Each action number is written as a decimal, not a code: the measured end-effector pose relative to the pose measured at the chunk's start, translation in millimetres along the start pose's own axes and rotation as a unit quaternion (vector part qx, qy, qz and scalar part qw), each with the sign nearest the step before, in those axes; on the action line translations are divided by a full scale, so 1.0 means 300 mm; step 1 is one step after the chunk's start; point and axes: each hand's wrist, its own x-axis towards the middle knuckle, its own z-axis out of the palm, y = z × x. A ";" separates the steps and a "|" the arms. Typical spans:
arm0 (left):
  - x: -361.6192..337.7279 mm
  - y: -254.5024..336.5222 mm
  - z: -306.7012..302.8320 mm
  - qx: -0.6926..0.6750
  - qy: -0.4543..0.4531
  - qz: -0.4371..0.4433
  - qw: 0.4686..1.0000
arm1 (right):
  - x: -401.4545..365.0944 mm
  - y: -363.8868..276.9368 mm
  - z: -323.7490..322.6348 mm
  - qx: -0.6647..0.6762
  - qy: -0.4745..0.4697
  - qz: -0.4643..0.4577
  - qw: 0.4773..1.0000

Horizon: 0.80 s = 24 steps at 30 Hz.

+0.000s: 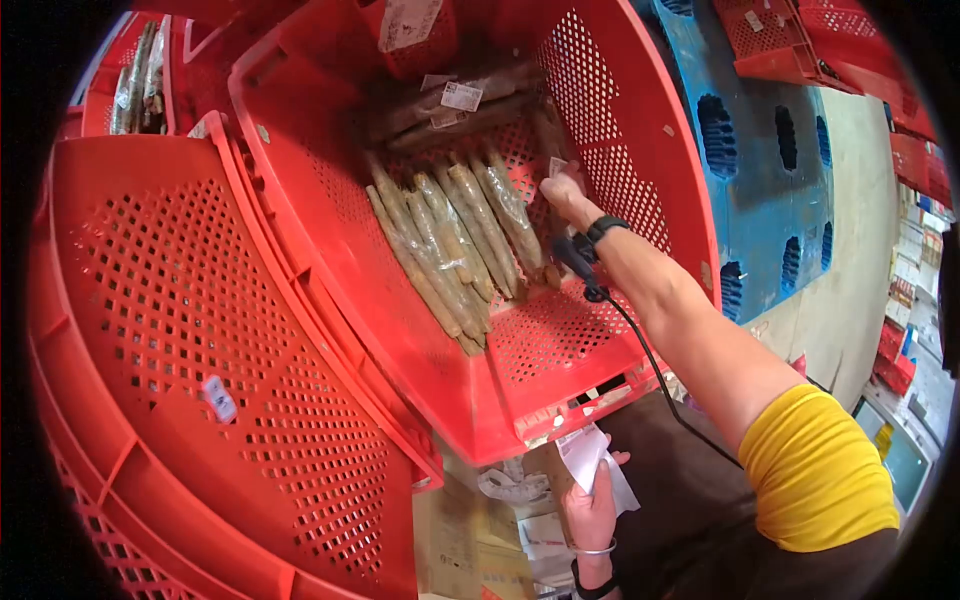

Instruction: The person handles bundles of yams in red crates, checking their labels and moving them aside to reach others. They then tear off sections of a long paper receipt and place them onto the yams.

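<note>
Long brown root-like sticks in clear plastic lie side by side on the floor of a red perforated crate. More wrapped packs with white labels lie across its far end. Inside the crate at the right, my right hand is closed at a small white label by the crate wall. A dark corded device hangs by that wrist. Below the crate's near edge, my left hand holds white label paper between thumb and fingers.
At the left stands another red perforated crate, with a further crate of wrapped sticks behind it. A blue plastic pallet lies at the right. Cardboard boxes are at the bottom, and a black cable runs below my right forearm.
</note>
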 end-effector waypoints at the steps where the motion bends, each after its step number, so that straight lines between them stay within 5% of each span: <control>1: -0.011 0.012 0.005 0.011 0.002 -0.023 1.000 | -0.069 -0.008 -0.086 0.072 -0.085 -0.018 0.994; 3: -0.023 -0.035 0.034 -0.072 0.023 0.032 0.997 | -0.218 -0.069 -0.235 0.185 -0.172 0.063 0.966; 4: -0.030 -0.049 0.051 -0.152 0.041 0.084 0.984 | -0.095 0.080 -0.123 0.196 -0.196 -0.047 0.960; 5: -0.045 -0.038 0.060 -0.153 0.041 0.093 0.983 | -0.290 -0.046 -0.263 0.206 -0.182 -0.063 0.959; 7: -0.084 -0.014 0.068 -0.311 0.061 0.028 0.948 | -0.428 -0.058 -0.349 0.273 -0.220 -0.178 0.920; 8: -0.101 -0.026 0.064 -0.310 0.061 0.037 0.948 | -0.476 -0.062 -0.386 0.202 -0.176 -0.320 0.909; 9: -0.111 -0.055 0.055 -0.339 0.045 0.047 0.938 | -0.571 -0.116 -0.462 0.247 -0.236 -0.263 0.902; 12: -0.126 -0.062 0.052 -0.370 0.045 0.032 0.927 | -0.743 -0.188 -0.582 0.235 -0.247 -0.349 0.873; 14: -0.145 -0.046 0.045 -0.465 0.008 0.016 0.885 | -0.791 -0.191 -0.605 0.306 -0.328 -0.325 0.832; 17: -0.174 -0.037 0.032 -0.410 0.050 0.013 0.911 | -0.842 -0.175 -0.601 0.357 -0.356 -0.321 0.802; 24: -0.280 -0.103 -0.093 -0.467 0.086 0.043 0.879 | -0.985 -0.249 -0.773 0.271 -0.251 -0.408 0.835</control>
